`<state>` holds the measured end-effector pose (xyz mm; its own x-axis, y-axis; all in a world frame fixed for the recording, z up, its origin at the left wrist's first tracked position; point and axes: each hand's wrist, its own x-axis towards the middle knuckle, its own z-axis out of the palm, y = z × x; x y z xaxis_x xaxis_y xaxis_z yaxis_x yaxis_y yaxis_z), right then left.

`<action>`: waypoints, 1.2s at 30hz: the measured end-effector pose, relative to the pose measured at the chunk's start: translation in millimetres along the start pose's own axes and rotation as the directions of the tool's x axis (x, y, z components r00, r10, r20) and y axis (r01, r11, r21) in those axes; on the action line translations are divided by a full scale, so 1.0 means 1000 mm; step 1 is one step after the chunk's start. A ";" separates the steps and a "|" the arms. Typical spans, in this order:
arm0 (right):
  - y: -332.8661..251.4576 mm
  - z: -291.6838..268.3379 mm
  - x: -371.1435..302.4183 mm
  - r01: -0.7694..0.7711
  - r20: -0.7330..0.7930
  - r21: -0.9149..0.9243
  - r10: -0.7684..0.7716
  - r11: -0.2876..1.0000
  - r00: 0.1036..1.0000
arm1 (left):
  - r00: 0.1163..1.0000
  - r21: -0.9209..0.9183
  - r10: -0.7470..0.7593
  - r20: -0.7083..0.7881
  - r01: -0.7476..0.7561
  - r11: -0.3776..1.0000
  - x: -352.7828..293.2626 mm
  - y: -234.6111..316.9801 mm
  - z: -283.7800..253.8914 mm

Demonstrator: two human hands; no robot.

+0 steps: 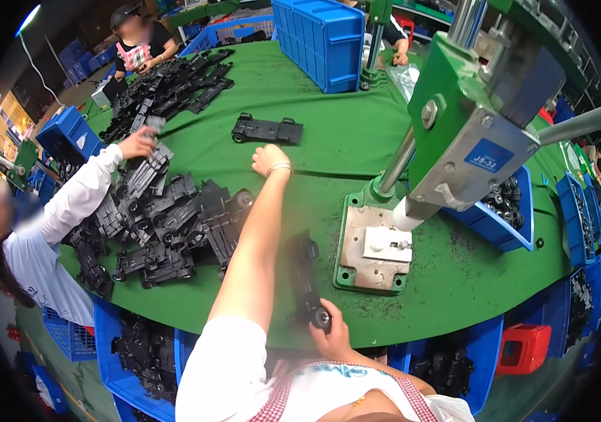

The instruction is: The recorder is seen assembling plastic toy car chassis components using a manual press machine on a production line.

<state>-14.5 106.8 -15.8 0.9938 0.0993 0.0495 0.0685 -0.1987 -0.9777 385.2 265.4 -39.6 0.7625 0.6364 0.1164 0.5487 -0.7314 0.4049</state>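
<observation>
Nearest the camera, the person's right hand [330,336] is closed around the wheeled end of a black toy-car chassis [305,280], holding it just above the near edge of the green table [328,141], left of the green hand press [455,133] and its grey base plate [373,247]. The left hand [269,159] stretches far across, fingers curled and apparently empty, just short of a lone chassis [267,130] beyond the black pile [167,225]. This looks like a feeding step; next, the held chassis would need seating squarely on the plate.

One lone black chassis [267,130], one green press [455,133], one red stool [523,347], three people.
</observation>
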 end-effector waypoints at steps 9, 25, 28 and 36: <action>-0.004 -0.001 0.005 0.147 -0.023 -0.061 -0.148 0.987 0.989 | 0.988 -0.559 0.156 0.009 -0.125 0.820 -0.042 -0.021 -0.031; -0.003 -0.004 0.005 0.186 -0.046 -0.025 -0.187 0.982 0.981 | 0.636 -0.870 0.645 0.423 0.485 0.092 -0.105 -0.033 -0.141; -0.001 -0.004 0.005 0.170 -0.040 -0.020 -0.170 0.985 0.985 | 0.620 -0.847 0.642 0.451 0.524 0.088 -0.108 -0.034 -0.147; -0.002 -0.004 0.004 0.196 -0.066 -0.007 -0.196 0.981 0.978 | 0.548 -0.824 0.719 0.428 0.563 0.061 -0.121 -0.038 -0.160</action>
<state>-10.6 103.6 -13.2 0.9646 0.0713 0.2537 0.2627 -0.1823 -0.9475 217.7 255.6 75.7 0.9588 -0.2822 -0.0331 0.1806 0.5156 0.8376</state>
